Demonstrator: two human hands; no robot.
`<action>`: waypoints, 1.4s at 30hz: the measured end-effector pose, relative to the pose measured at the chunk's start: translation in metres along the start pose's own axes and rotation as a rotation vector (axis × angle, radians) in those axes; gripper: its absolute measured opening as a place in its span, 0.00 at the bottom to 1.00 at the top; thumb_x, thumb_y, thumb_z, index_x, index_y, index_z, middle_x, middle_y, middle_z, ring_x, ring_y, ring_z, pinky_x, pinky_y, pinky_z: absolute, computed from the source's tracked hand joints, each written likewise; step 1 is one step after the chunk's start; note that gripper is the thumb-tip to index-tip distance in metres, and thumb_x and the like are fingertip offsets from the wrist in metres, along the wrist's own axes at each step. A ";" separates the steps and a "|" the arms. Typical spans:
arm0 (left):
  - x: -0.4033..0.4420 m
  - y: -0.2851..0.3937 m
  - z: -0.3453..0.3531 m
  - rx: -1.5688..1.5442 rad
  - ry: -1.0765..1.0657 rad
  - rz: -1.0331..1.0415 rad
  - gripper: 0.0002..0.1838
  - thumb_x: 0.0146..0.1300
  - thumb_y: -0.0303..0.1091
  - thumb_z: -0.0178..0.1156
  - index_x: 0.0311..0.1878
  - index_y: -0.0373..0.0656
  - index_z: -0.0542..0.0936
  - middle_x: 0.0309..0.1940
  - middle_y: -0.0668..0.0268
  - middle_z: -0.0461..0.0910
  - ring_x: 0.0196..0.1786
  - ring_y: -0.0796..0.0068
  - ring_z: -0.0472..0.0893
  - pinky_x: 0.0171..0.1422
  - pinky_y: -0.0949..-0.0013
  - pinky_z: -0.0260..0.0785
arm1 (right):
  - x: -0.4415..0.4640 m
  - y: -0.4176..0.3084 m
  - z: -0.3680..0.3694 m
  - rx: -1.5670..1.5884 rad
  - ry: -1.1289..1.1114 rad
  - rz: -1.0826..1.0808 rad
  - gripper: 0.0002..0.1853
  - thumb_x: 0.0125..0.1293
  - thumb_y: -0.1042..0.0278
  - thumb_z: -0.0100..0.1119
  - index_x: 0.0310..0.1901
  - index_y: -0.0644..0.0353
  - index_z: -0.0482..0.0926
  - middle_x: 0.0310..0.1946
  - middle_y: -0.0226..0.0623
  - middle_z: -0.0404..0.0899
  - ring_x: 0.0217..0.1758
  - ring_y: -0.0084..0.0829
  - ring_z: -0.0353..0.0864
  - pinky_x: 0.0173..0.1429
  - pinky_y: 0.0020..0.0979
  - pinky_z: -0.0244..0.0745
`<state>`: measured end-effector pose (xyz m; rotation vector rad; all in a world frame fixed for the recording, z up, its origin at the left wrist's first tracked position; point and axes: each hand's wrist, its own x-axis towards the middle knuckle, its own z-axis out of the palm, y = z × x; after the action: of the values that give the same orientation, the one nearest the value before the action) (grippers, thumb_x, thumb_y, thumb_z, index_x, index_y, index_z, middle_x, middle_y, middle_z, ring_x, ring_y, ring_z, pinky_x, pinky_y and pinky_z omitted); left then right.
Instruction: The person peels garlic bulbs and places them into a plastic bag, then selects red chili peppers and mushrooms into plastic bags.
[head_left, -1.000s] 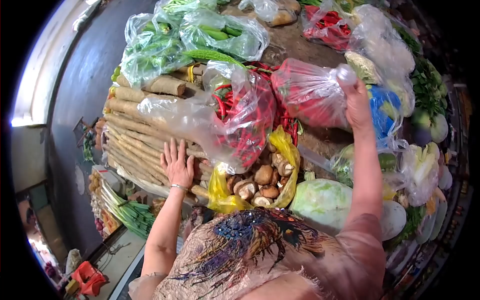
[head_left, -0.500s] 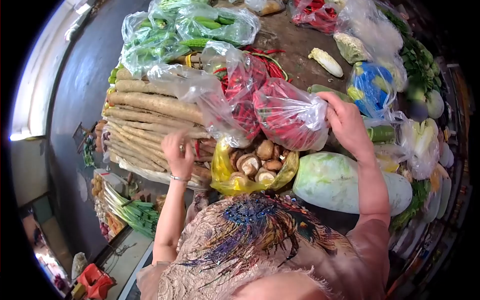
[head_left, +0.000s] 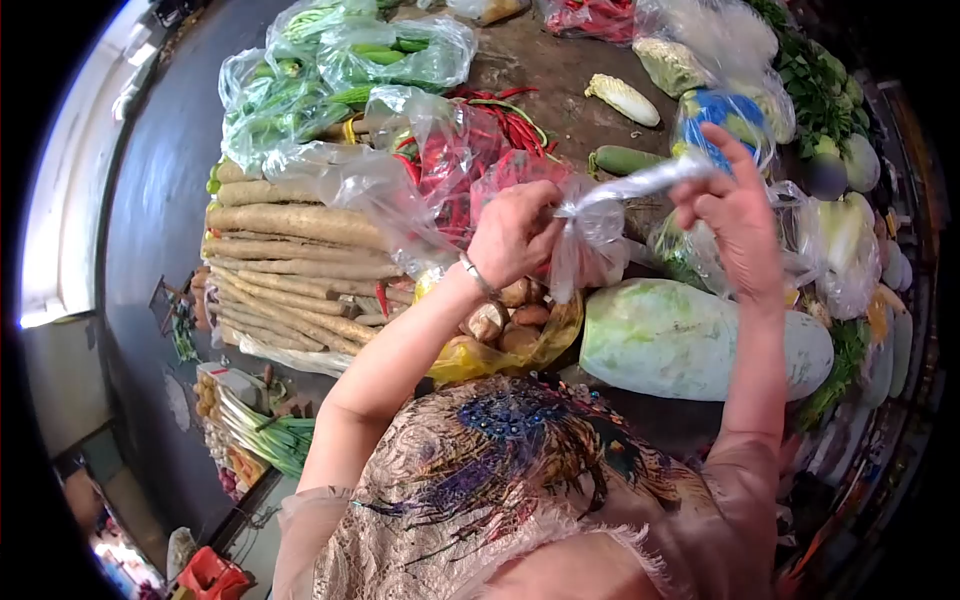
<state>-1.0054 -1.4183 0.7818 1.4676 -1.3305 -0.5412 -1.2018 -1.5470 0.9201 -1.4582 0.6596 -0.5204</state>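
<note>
My left hand (head_left: 515, 232), with a bracelet at the wrist, is closed around the gathered neck of a clear plastic bag of red chillies (head_left: 592, 255). To the right, my right hand (head_left: 735, 205) grips the bag's twisted top (head_left: 640, 184), which is stretched taut between both hands. Its index finger is raised. The left hand hides much of the bag's contents. Just behind lies another clear bag of red chillies (head_left: 450, 175). Below the hands, a yellow bag (head_left: 548, 345) holds mushrooms (head_left: 487, 320), partly covered by my left forearm.
A big pale winter melon (head_left: 660, 340) lies under my right forearm. Long brown yams (head_left: 300, 222) are stacked at left. Bagged green vegetables (head_left: 390, 55) sit at the back. A small cabbage (head_left: 622, 98) and a green gourd (head_left: 625, 160) lie beyond the hands.
My left hand has moved from beside the yams over to the chilli bag's neck and closed on it. My right hand has drawn the bag's top out to the right into a twisted strand.
</note>
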 end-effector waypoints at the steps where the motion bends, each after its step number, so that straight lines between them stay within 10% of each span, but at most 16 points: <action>1: 0.001 0.002 -0.002 0.000 0.029 -0.022 0.08 0.54 0.28 0.61 0.37 0.40 0.75 0.24 0.56 0.75 0.31 0.51 0.78 0.36 0.56 0.70 | 0.006 0.026 -0.003 -0.052 0.020 0.009 0.33 0.62 0.79 0.57 0.69 0.58 0.60 0.39 0.32 0.78 0.39 0.20 0.76 0.48 0.23 0.73; 9: 0.006 0.020 -0.027 0.333 0.134 0.288 0.08 0.53 0.25 0.59 0.38 0.42 0.76 0.26 0.58 0.79 0.28 0.56 0.79 0.31 0.59 0.71 | 0.023 0.113 0.014 -0.338 -0.144 0.073 0.16 0.61 0.76 0.57 0.52 0.62 0.77 0.44 0.33 0.81 0.49 0.24 0.76 0.56 0.31 0.72; 14: 0.011 0.033 -0.083 0.392 0.449 0.076 0.15 0.54 0.18 0.55 0.46 0.41 0.78 0.31 0.56 0.81 0.30 0.60 0.81 0.35 0.68 0.72 | 0.027 0.086 -0.042 -0.248 0.067 -0.063 0.09 0.63 0.83 0.50 0.41 0.64 0.78 0.32 0.23 0.76 0.37 0.17 0.73 0.43 0.21 0.68; 19: -0.001 0.015 -0.090 0.413 0.297 -0.136 0.12 0.58 0.23 0.55 0.46 0.37 0.78 0.37 0.57 0.81 0.36 0.68 0.80 0.43 0.71 0.71 | 0.031 0.116 -0.061 -0.567 0.107 -0.034 0.09 0.61 0.83 0.50 0.42 0.63 0.77 0.34 0.27 0.77 0.39 0.19 0.75 0.45 0.22 0.69; 25: 0.001 0.032 -0.078 -0.843 0.229 -0.492 0.08 0.67 0.30 0.58 0.46 0.35 0.79 0.34 0.66 0.81 0.35 0.82 0.78 0.39 0.76 0.72 | 0.031 0.033 -0.005 -0.298 0.072 -0.379 0.12 0.63 0.79 0.52 0.47 0.61 0.78 0.44 0.32 0.80 0.46 0.24 0.77 0.50 0.27 0.71; 34: -0.004 0.046 -0.101 -1.368 0.230 -0.588 0.12 0.74 0.39 0.45 0.45 0.45 0.75 0.09 0.76 0.60 0.08 0.81 0.57 0.14 0.74 0.49 | 0.053 0.088 0.061 -0.831 -0.549 -0.178 0.09 0.66 0.70 0.52 0.43 0.63 0.77 0.41 0.42 0.79 0.45 0.34 0.79 0.50 0.32 0.72; 36: -0.011 0.035 -0.117 -1.271 0.319 -0.505 0.12 0.75 0.38 0.44 0.48 0.44 0.76 0.09 0.79 0.58 0.08 0.85 0.54 0.12 0.78 0.46 | 0.051 0.078 0.048 -0.743 -0.538 0.301 0.18 0.65 0.65 0.54 0.54 0.62 0.75 0.46 0.48 0.80 0.48 0.42 0.81 0.52 0.44 0.74; 40: -0.016 0.028 -0.106 -1.093 0.489 -0.832 0.13 0.73 0.33 0.48 0.55 0.38 0.74 0.13 0.80 0.55 0.13 0.88 0.53 0.20 0.80 0.49 | 0.034 0.096 -0.014 -0.823 -0.351 0.217 0.37 0.57 0.63 0.65 0.68 0.59 0.63 0.63 0.57 0.69 0.66 0.47 0.70 0.71 0.39 0.63; 42: -0.013 0.017 -0.097 -1.046 0.416 -0.736 0.15 0.68 0.30 0.51 0.56 0.37 0.73 0.19 0.75 0.62 0.21 0.84 0.61 0.27 0.79 0.56 | 0.024 0.116 -0.030 -0.887 -0.282 0.174 0.47 0.53 0.64 0.70 0.73 0.52 0.55 0.67 0.50 0.63 0.52 0.36 0.74 0.55 0.33 0.72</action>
<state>-0.9341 -1.3667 0.8285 1.0127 -0.0360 -1.1082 -1.2133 -1.5789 0.8027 -2.2165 0.8248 0.1620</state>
